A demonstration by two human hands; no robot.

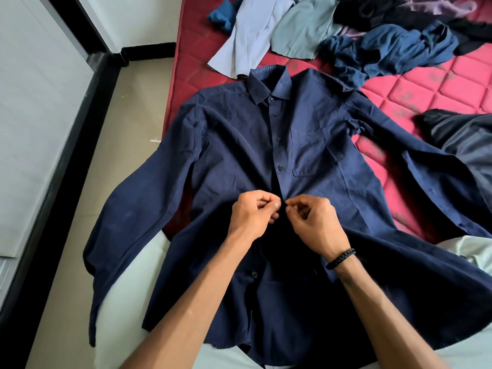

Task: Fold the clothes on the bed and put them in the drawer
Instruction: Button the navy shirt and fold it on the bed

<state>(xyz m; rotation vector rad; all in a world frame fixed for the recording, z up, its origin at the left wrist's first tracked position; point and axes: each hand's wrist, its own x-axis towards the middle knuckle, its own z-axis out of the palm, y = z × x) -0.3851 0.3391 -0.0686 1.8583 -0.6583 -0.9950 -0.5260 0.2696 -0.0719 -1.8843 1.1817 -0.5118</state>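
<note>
A navy blue button-up shirt (234,155) lies face up and spread out on the red quilted mattress (415,91), collar away from me, its left sleeve hanging over the bed's edge. The upper buttons are fastened. My left hand (253,213) and my right hand (311,222) meet at the shirt's front placket at mid-height, each pinching the fabric edge there. A black braided band circles my right wrist.
Several loose clothes lie at the far end of the bed: a light grey-blue piece (250,35), a pale green one (303,25), a crumpled dark blue garment (386,51). A dark shiny garment (463,139) lies at right. Tiled floor (122,129) and a white wall lie to the left.
</note>
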